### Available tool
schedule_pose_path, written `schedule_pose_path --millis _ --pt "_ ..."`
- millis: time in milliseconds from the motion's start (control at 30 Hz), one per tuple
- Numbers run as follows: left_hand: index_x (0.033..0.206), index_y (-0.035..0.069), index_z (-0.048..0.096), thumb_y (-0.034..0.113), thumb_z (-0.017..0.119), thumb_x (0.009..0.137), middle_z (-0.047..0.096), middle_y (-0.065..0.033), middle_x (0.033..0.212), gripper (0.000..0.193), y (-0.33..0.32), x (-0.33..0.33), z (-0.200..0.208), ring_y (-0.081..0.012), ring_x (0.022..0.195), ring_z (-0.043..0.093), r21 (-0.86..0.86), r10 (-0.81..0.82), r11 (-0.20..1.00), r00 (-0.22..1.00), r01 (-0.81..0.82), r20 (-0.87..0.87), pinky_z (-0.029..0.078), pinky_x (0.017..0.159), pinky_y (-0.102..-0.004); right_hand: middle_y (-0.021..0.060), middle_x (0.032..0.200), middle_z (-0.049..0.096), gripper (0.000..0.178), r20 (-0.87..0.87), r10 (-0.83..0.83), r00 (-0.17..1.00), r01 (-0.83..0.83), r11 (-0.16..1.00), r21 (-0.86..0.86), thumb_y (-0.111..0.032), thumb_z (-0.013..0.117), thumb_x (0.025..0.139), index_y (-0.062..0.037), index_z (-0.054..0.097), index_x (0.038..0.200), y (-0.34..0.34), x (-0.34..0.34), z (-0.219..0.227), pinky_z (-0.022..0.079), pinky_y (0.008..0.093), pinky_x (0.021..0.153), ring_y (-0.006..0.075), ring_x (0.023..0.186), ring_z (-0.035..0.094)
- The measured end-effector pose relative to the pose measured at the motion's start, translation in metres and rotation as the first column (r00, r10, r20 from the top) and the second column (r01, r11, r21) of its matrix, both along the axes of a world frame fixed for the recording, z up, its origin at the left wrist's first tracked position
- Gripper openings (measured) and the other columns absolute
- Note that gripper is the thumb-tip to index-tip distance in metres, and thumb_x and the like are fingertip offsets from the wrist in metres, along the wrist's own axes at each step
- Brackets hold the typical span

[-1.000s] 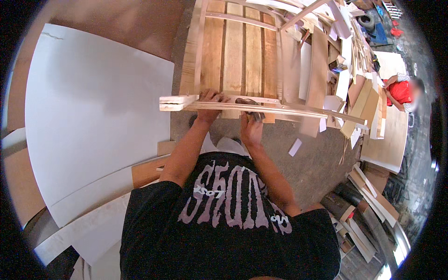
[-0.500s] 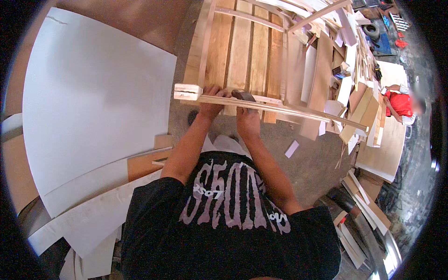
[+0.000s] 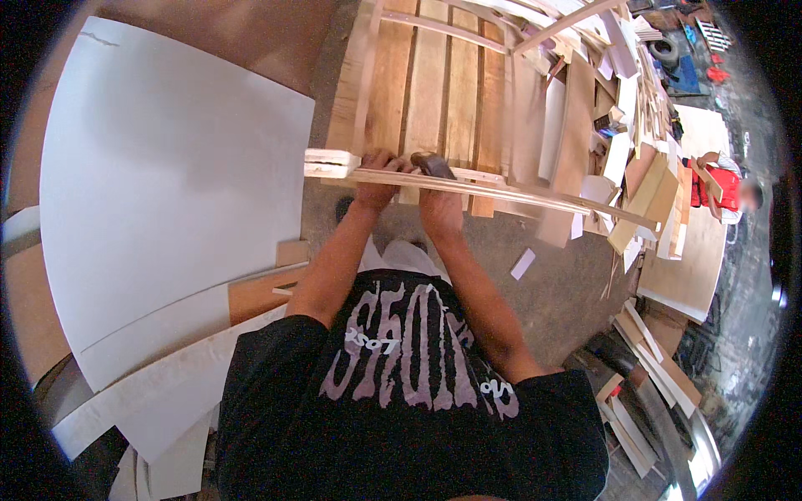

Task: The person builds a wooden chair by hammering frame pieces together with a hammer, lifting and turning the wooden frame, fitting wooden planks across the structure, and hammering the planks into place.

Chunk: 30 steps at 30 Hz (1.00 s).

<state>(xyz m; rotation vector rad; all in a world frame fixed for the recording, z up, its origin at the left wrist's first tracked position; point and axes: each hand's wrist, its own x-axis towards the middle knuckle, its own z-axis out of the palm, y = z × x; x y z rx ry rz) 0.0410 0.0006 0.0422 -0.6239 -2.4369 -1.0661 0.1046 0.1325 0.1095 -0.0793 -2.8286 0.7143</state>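
Observation:
A pale wooden frame stands in front of me, its long near rail [image 3: 535, 197] slanting down to the right from a thick end block [image 3: 329, 164]. My left hand [image 3: 380, 179] is closed over that rail just right of the block, with its fingertips on the far side. Close beside it, my right hand [image 3: 440, 209] comes up from below the rail, its fingers partly hidden. A dark, rounded hand tool [image 3: 432, 165] sticks up above the rail there, apparently in my right hand. The tool's exact kind and its lower part cannot be made out.
Brown wooden planks [image 3: 428, 92] lie beyond the rail. On the left leans a large white panel [image 3: 175, 184]. Offcuts and strips [image 3: 639, 192] pile up at right, with more scraps [image 3: 639, 434] at lower right. A person in red [image 3: 720, 188] is at the far right.
The rail and end block have shifted slightly left. The dark tool has moved a little left and upward with my right hand. At the far right, the other person's arms have moved.

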Motion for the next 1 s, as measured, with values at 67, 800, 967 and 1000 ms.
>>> schedule_pose_path --millis 67,800,967,1000 --pt "0.077 0.012 0.068 0.026 0.075 0.074 0.059 -0.0048 0.078 0.016 -0.002 -0.002 -0.005 -0.0266 0.075 0.059 -0.003 -0.003 1.000 1.000 0.003 0.028 0.049 0.067 -0.0433 0.0227 0.101 0.062 0.031 0.120 0.027 0.992 -0.029 1.000 0.012 -0.018 0.054 0.095 -0.0010 0.052 0.121 -0.002 -0.011 0.008 0.048 0.0520 0.079 0.0435 0.093 0.060" --pt "0.078 0.009 0.069 0.023 0.074 0.074 0.057 -0.0062 0.081 0.015 -0.002 -0.003 -0.018 -0.0282 0.080 0.057 -0.013 -0.028 1.000 0.999 0.027 -0.037 0.048 0.070 -0.0437 0.0204 0.106 0.065 0.025 0.054 0.005 0.999 -0.003 0.999 -0.036 -0.009 0.056 0.091 -0.0028 0.061 0.114 0.000 -0.009 0.013 0.050 0.0450 0.084 0.0389 0.099 0.063" --pt "0.077 0.007 0.068 0.025 0.078 0.072 0.057 -0.0077 0.078 0.021 0.003 -0.002 -0.004 -0.0293 0.080 0.057 0.047 -0.003 0.999 1.000 0.002 0.019 0.047 0.068 -0.0442 0.0196 0.108 0.063 0.025 0.183 -0.034 0.983 0.044 0.998 -0.047 -0.012 0.055 0.093 -0.0029 0.058 0.115 0.002 -0.004 0.001 0.049 0.0463 0.084 0.0400 0.098 0.061" --pt "0.077 0.007 0.068 0.025 0.078 0.072 0.057 -0.0077 0.078 0.021 0.002 0.001 -0.002 -0.0293 0.080 0.057 0.047 -0.009 0.999 1.000 0.008 0.022 0.047 0.068 -0.0442 0.0191 0.109 0.062 0.025 0.303 -0.078 0.950 0.073 0.997 0.027 -0.012 0.055 0.093 -0.0026 0.058 0.116 0.003 0.001 -0.004 0.048 0.0462 0.086 0.0394 0.100 0.060"
